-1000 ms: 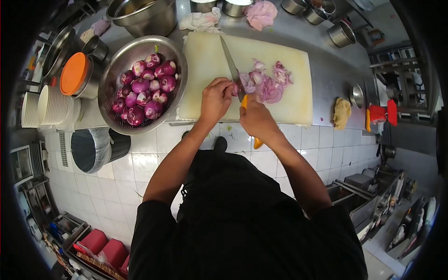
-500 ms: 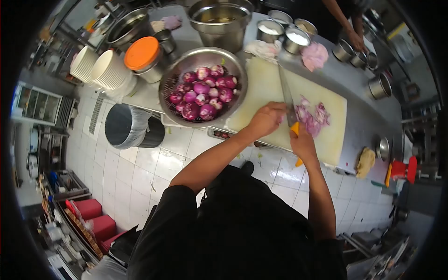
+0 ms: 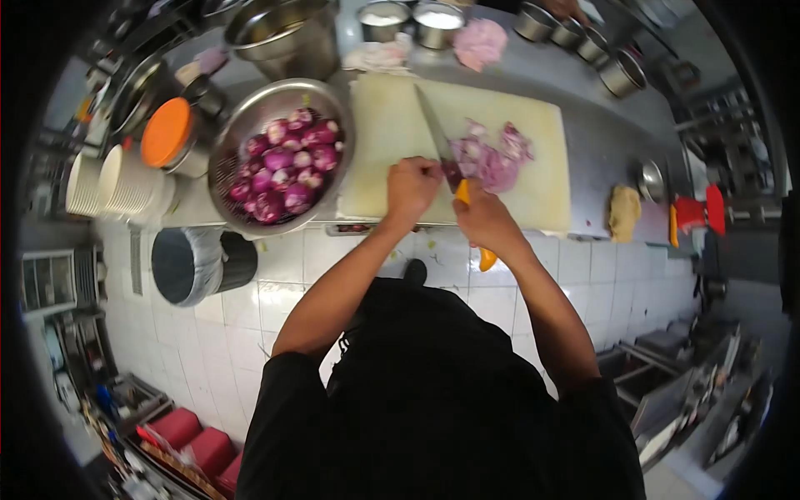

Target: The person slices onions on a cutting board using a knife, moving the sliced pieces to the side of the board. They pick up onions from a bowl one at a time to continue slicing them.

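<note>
My right hand (image 3: 486, 218) is wrapped round the yellow handle of a kitchen knife (image 3: 434, 125), its long blade pointing away over the cutting board (image 3: 379, 117). Close to the left of the blade, above the board's near part, my left hand (image 3: 412, 192) is closed, fingertips pinched together. What those fingers hold, if anything, is hidden. Cut purple onion pieces (image 3: 495, 163) lie in a loose heap on the board, right of the knife. Left of the board, a perforated steel colander (image 3: 237, 125) holds several peeled red onions (image 3: 282, 158).
An orange-lidded container (image 3: 167, 133) and stacked white cups (image 3: 125, 179) stand at the counter's left. Steel pots (image 3: 279, 42), a pink cloth (image 3: 481, 43) and a yellowish cloth (image 3: 623, 212) surround the board. A lined bin (image 3: 185, 267) stands on the floor. Another person's hand shows at the top right.
The view has swung, so the counter appears further left and more level. My right hand still grips the knife, my left hand stays closed beside the blade, and the onion heap looks much the same.
</note>
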The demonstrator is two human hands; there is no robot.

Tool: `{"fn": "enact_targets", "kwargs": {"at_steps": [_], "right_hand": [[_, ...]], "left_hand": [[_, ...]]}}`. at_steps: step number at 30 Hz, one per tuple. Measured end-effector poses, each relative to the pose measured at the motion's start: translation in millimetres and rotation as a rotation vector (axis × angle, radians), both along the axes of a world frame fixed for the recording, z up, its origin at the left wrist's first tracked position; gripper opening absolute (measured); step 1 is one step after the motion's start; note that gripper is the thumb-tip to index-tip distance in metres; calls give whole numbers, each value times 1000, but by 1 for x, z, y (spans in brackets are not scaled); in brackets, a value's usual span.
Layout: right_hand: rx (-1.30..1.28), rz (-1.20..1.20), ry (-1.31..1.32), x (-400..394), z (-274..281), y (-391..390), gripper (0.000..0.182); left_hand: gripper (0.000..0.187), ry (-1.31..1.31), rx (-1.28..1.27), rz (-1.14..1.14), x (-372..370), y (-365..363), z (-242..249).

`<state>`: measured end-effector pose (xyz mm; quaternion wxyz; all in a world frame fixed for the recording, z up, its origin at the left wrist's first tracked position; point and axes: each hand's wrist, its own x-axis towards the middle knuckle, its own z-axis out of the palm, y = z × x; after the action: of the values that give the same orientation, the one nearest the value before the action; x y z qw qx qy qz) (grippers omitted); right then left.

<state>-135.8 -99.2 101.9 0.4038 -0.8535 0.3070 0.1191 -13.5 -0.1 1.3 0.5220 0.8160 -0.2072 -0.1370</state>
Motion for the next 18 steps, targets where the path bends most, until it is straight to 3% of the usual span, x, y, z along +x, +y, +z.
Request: {"fn": "enact_targets", "kwargs": {"at_steps": [3,6,9,12,18], "right_hand": [[32,18,56,-4,25,5,33],[50,41,162,-8,34,5,53],[-26,68,86,-15,29,8,33],[32,34,131,-12,38,11,31],[-90,59,61,-11,16,16,30]], "left_hand": [[17,120,-63,34,0,-2,0],[18,162,-49,64,-1,2,18],[18,151,-47,69,-3,1,18],[19,174,-107,95,-4,0,13],[20,246,-153,100,-2,0,8]]}}
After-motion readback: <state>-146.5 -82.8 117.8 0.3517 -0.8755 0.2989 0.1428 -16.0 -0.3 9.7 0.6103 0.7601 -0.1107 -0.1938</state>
